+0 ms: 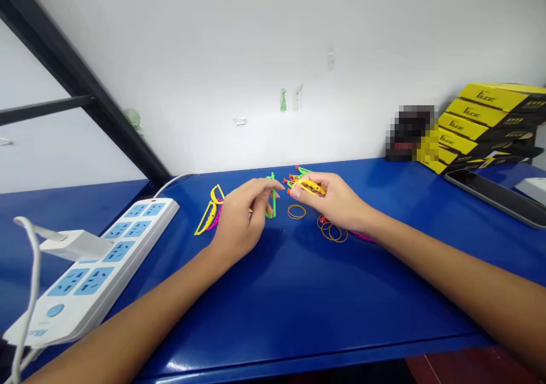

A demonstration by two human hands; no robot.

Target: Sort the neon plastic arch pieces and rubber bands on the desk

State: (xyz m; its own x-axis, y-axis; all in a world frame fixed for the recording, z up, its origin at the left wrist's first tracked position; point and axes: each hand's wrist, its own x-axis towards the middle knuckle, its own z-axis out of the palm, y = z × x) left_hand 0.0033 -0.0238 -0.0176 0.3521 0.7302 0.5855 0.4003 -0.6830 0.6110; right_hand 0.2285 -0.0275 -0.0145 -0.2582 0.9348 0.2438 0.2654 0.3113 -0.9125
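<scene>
My right hand (pixel 330 198) is closed on a yellow plastic piece (pixel 311 186), above small darts (pixel 290 182) with red and orange ends. My left hand (pixel 245 210) has its fingers curved and apart, beside a green plastic piece (pixel 273 196); whether it touches this piece is unclear. Left of that hand lie yellow bow-shaped pieces (pixel 209 216) and a magenta one (pixel 216 218). One rubber band (pixel 296 211) lies between the hands. More rubber bands (pixel 333 230) and another magenta piece (pixel 362 236) are beside my right wrist.
A white power strip (pixel 123 247) with a plug and cable stands at the left of the blue table (pixel 290 310). Stacked yellow and black boxes (pixel 473 122) and a dark phone-like object (pixel 499 196) are at the right. A white wall rises behind.
</scene>
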